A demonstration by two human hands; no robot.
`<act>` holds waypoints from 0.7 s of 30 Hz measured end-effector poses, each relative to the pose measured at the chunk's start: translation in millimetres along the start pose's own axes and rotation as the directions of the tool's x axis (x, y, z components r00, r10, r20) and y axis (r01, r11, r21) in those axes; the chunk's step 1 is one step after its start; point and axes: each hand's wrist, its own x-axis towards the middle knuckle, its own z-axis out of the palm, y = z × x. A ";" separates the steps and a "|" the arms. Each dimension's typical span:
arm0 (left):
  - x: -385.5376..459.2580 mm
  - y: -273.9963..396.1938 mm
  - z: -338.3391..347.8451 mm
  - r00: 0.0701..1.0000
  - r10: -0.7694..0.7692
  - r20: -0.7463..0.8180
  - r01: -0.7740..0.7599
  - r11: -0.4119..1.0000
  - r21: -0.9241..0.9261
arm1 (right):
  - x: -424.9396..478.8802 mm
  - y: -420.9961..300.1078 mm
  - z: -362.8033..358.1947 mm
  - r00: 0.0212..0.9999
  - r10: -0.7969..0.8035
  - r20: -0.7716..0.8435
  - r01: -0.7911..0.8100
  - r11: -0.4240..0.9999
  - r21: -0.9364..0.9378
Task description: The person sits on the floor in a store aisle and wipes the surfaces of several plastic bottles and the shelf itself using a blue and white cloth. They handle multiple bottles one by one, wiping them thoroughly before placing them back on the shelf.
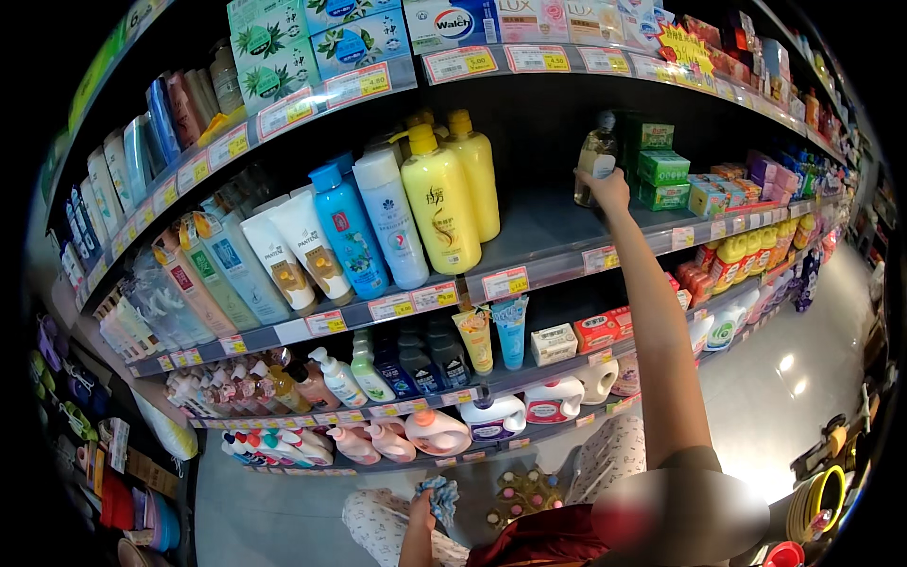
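Observation:
On the shelf at chest height, my right hand [604,186] is closed around a clear bottle [599,152] with a dark cap and a pale label. My left hand [422,507] is low by my knee, gripping a crumpled blue-and-white cloth [438,496]. To the left of the bottle stand yellow pump bottles [445,205], beyond a bare stretch of shelf [538,220]. Stacked green boxes [663,170] are just right of the bottle. On the floor between my legs are several clear bottles [521,496] with pink, white and blue caps.
Shelf edges [418,301] with price tags curve across the view. White tubes [312,248], a blue bottle [347,230] and boxed soaps [457,25] fill other places. Detergent jugs [492,417] line the bottom shelf. Yellow-rimmed basins [815,500] stand at the lower right.

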 end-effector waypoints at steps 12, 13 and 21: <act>-58.7 93.7 165.7 0.991 0.039 0.126 0.002 0.952 -0.306 | -240.4 -10.3 -93.9 0.681 -0.461 0.569 -0.641 0.000 0.767; -63.1 102.7 185.2 0.988 0.104 0.110 -0.073 0.964 -0.256 | -258.1 4.7 -89.1 0.591 -0.543 0.596 -0.714 -0.008 0.700; -102.8 160.8 281.7 0.671 0.615 0.414 -0.715 0.388 0.581 | -420.4 28.7 -60.2 0.433 -0.416 0.799 -0.868 0.047 0.495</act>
